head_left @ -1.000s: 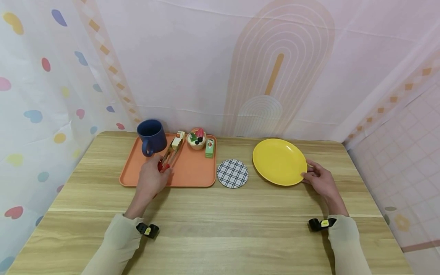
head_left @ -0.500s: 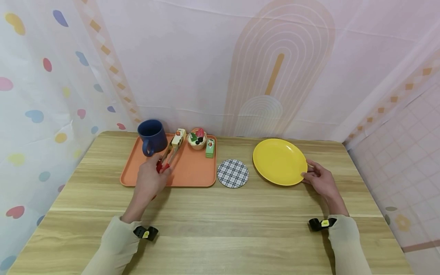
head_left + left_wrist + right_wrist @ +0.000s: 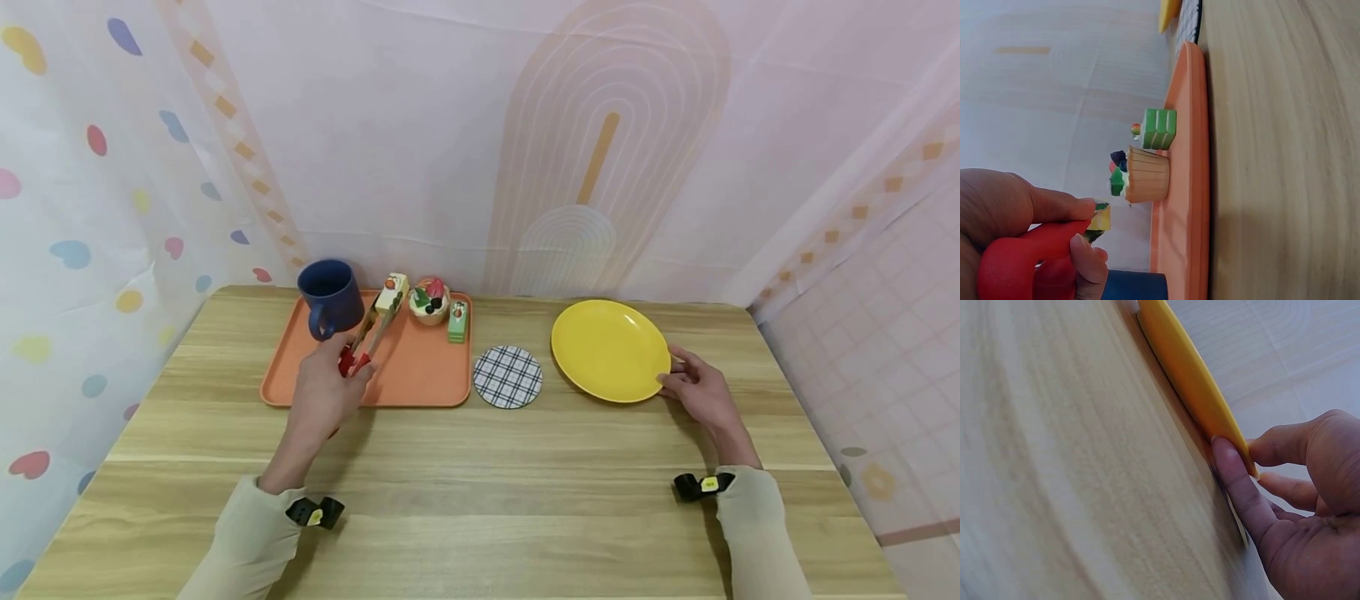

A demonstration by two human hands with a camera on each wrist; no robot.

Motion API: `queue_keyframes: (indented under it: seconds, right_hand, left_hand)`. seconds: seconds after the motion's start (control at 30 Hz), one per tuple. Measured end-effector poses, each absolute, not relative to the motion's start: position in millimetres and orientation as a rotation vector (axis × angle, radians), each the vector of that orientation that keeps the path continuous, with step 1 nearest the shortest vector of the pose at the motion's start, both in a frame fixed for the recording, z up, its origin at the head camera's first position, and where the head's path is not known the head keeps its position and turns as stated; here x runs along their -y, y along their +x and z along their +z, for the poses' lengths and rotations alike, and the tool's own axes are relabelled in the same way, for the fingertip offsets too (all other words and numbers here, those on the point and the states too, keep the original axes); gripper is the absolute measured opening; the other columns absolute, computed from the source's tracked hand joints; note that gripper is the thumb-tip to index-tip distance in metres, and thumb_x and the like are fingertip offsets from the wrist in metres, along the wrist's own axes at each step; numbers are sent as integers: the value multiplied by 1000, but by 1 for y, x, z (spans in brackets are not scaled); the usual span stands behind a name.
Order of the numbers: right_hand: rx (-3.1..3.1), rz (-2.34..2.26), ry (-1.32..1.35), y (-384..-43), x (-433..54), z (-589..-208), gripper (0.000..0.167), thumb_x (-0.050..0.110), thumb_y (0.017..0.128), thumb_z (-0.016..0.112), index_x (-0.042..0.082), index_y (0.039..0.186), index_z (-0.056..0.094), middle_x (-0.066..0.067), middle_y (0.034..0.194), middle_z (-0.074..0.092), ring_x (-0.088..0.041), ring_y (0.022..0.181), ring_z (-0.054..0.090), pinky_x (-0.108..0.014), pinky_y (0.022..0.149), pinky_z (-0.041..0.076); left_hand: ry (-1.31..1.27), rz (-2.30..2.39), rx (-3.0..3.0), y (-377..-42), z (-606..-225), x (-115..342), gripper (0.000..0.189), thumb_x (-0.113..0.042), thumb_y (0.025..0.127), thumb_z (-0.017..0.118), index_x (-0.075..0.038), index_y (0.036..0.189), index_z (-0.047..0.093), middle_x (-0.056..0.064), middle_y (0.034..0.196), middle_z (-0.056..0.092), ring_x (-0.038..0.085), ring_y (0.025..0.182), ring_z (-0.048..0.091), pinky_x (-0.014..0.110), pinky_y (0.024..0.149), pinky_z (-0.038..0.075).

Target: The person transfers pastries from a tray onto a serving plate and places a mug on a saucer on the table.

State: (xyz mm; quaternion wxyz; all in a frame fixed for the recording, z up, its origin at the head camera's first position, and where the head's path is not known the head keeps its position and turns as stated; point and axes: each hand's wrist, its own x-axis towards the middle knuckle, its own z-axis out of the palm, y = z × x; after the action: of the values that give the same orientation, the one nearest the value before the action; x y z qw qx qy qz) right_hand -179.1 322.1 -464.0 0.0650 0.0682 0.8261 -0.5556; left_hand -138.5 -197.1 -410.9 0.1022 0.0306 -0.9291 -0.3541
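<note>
My left hand [image 3: 326, 387] grips red-handled tongs [image 3: 347, 362] over the orange tray [image 3: 427, 375]. Between the tong tips is a pale yellow toy cake slice [image 3: 392, 294], raised above the tray in the left wrist view. A toy fruit tart [image 3: 429, 304] and a green layered cake slice [image 3: 457, 323] sit on the tray just right of it. To the right, a yellow plate [image 3: 611, 350] lies on the table, and my right hand [image 3: 705, 396] pinches its right rim. The right wrist view shows the thumb [image 3: 1241, 487] on the near side, fingers across the edge.
A dark blue mug [image 3: 332, 296] stands at the tray's back left, close to the tongs. Between tray and plate lies a round checked coaster [image 3: 507, 377]. A patterned curtain [image 3: 420, 150] hangs right behind the wooden table [image 3: 525, 500].
The tongs have lifted the yellow cake slice up slightly and a little to the right, with my left hand moving slightly. My right hand and the plate stay put.
</note>
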Motion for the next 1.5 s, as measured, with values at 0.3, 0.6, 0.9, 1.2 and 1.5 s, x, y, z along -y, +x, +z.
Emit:
queue_keyframes:
  seconds: [0.3, 0.6, 0.9, 1.2, 1.5]
  right_hand:
    - [-2496, -1675, 204, -178, -321, -461, 68, 5, 101, 60, 5, 161, 28, -25, 137, 51, 7, 89, 63, -21, 83, 58]
    - [-2497, -1668, 211, -178, -322, -461, 68, 6, 102, 60, 5, 161, 28, -25, 137, 51, 7, 89, 63, -21, 82, 58]
    - [-2498, -1659, 210, -179, -322, -462, 67, 7, 102, 60, 5, 161, 28, -25, 138, 50, 7, 90, 63, -20, 82, 58]
    - [-2510, -1659, 209, -179, -322, -463, 68, 7, 101, 61, 5, 161, 29, -27, 139, 51, 7, 88, 63, -20, 81, 58]
    - [-2515, -1661, 201, -179, -322, -463, 67, 7, 101, 61, 4, 161, 29, -26, 137, 51, 7, 88, 63, -20, 81, 58]
  left_hand:
    - [80, -1045, 2745, -139, -407, 192, 35, -20, 94, 74, 0, 120, 62, 16, 87, 59, 27, 70, 50, 31, 50, 36]
    - [28, -1047, 2709, -138, -405, 186, 34, -15, 92, 76, 1, 119, 63, 18, 88, 60, 27, 70, 50, 31, 52, 36]
    - [7, -1063, 2714, -137, -405, 179, 34, -16, 93, 75, 2, 119, 62, 18, 91, 60, 27, 70, 50, 32, 55, 36]
    - [-34, -1052, 2724, -139, -406, 170, 32, -17, 93, 75, 1, 117, 64, 15, 88, 58, 25, 72, 49, 31, 54, 36]
    - [-28, -1055, 2741, -140, -406, 161, 34, -19, 93, 75, -1, 120, 64, 12, 84, 57, 24, 67, 49, 30, 52, 35]
